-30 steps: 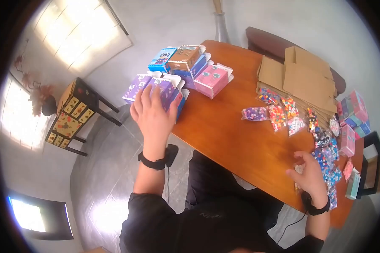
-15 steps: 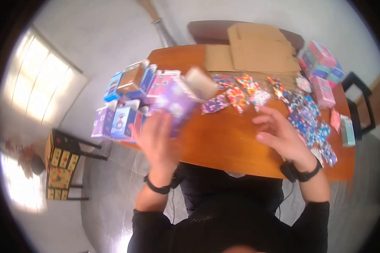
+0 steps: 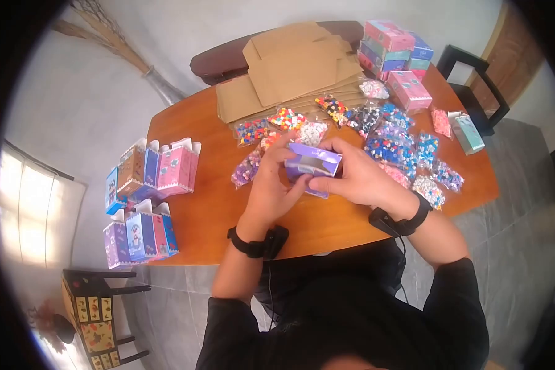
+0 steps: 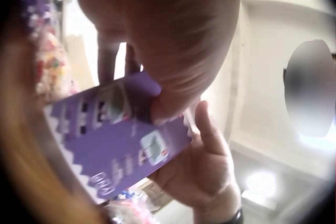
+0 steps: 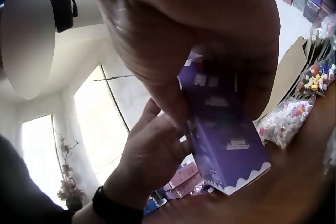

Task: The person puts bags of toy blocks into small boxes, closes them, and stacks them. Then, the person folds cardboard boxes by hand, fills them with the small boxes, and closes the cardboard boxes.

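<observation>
A purple cardboard box (image 3: 312,152) with white scalloped edging is held over the table, in front of the body. My left hand (image 3: 272,190) grips its left side, thumb along the near face. From the other side my right hand (image 3: 359,177) grips it as well, and the two thumbs come close together. A greyish opening shows in the face turned up to the head camera. The left wrist view shows the box (image 4: 123,137) with small printed pictures and white lettering. Fingers cover part of the box (image 5: 228,140) in the right wrist view.
Upright boxes (image 3: 174,169) with raised flaps stand at the table's left. Flat brown cardboard sheets (image 3: 290,68) lie at the back. Bags of colourful small pieces (image 3: 391,148) spread across the middle and right. Stacked boxes (image 3: 388,37) stand at the far right, with a mint-green box (image 3: 468,132) nearer.
My left hand has taken the purple box from the left group and brought it right. My right hand has come in from the right and now holds it too. The head view has turned.
</observation>
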The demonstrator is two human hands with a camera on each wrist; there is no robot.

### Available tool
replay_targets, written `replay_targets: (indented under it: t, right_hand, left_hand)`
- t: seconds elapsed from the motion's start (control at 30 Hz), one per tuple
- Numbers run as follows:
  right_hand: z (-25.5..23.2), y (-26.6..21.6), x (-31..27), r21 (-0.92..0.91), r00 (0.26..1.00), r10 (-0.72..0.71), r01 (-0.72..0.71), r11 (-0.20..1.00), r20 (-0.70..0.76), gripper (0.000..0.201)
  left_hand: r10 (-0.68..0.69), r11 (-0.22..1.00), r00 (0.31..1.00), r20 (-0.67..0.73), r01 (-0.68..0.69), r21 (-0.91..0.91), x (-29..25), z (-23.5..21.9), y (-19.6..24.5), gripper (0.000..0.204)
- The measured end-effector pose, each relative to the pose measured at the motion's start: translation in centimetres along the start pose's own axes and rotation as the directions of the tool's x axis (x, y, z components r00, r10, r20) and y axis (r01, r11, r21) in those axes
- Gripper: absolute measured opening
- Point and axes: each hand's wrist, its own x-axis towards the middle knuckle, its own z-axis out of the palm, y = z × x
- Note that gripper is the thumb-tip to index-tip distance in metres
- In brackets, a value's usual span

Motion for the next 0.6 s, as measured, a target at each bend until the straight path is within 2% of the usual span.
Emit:
replay_targets:
  t: [0.03, 0.07, 0.1, 0.13, 0.17, 0.23, 0.27, 0.33, 0.37, 0.43, 0.47, 0.5, 0.57, 0.6]
  right_hand:
    - [0.0, 0.2, 0.2, -0.001, 1.0, -0.001, 0.001, 1.0, -0.002, 0.05]
    - [-0.1, 0.4, 0.4, 0.097, 0.997, 0.06, -0.064, 0.993, 0.041, 0.045]
    - [-0.1, 0.6, 0.5, 0.191, 0.989, 0.117, -0.132, 0.973, 0.09, 0.039]
    - [-0.1, 0.8, 0.5, 0.192, 0.988, 0.121, -0.137, 0.972, 0.092, 0.039]
    - [0.0, 0.9, 0.5, 0.168, 0.988, 0.143, -0.15, 0.974, 0.052, 0.037]
    - [0.1, 1.6, 0.8, 0.145, 0.987, 0.161, -0.163, 0.976, 0.022, 0.035]
    - [0.3, 2.6, 1.0, 0.184, 0.993, 0.116, -0.112, 0.977, -0.009, 0.037]
    - [0.1, 3.7, 1.2, 0.257, 0.998, 0.039, -0.024, 0.966, -0.055, 0.038]
    - [-0.3, 3.9, 1.2, 0.257, 0.998, 0.039, -0.025, 0.966, -0.049, 0.038]
    - [-1.6, 3.8, 1.0, 0.225, 0.997, 0.019, -0.003, 0.974, -0.069, 0.038]
    - [-2.3, 3.5, 0.7, 0.145, 0.996, 0.035, -0.022, 0.989, -0.087, 0.036]
    - [-2.6, 3.0, 0.7, 0.143, 0.996, 0.035, -0.023, 0.989, -0.082, 0.036]
    - [-3.2, 1.9, 0.7, 0.104, 0.979, 0.205, -0.204, 0.973, 0.004, 0.037]
    - [-2.9, 1.2, 0.7, 0.104, 0.979, 0.206, -0.206, 0.973, 0.007, 0.037]
  left_hand:
    - [-0.002, 0.999, 1.0, 0.015, 0.002, -0.034, 0.2, 0.0, 0.0, 0.056]
    - [-0.002, 0.999, 1.0, 0.016, 0.003, -0.035, 0.3, -0.3, 0.3, 0.056]
    - [0.043, 0.987, 0.994, 0.105, -0.059, 0.147, 0.2, -0.8, 0.7, 0.055]
    - [0.069, 0.939, 0.978, 0.199, -0.131, 0.317, 0.1, -1.1, 1.1, 0.053]
    - [0.062, 0.941, 0.978, 0.198, -0.124, 0.316, 0.1, -1.1, 1.2, 0.053]
    - [0.122, 0.928, 0.964, 0.237, -0.196, 0.316, 0.1, -1.2, 1.2, 0.051]
    - [0.117, 0.929, 0.965, 0.233, -0.19, 0.318, -0.1, -1.3, 1.0, 0.051]
    - [0.019, 0.952, 0.977, 0.213, -0.083, 0.294, -0.7, -1.5, 0.2, 0.05]
    - [0.016, 0.952, 0.978, 0.208, -0.079, 0.296, -1.0, -1.5, 0.0, 0.05]
    - [-0.152, 0.988, 0.978, 0.141, 0.144, 0.062, -1.6, -1.2, -0.3, 0.055]
    - [-0.154, 0.987, 0.979, 0.137, 0.147, 0.061, -1.7, -1.2, -0.5, 0.055]
    - [-0.123, 0.99, 0.985, 0.122, 0.113, 0.085, -1.7, -1.2, -0.6, 0.056]
    - [-0.094, 0.991, 0.99, 0.102, 0.083, 0.109, -1.9, -1.1, -0.9, 0.058]
    - [-0.098, 0.99, 0.987, 0.128, 0.084, 0.114, -2.0, -1.1, -1.0, 0.06]
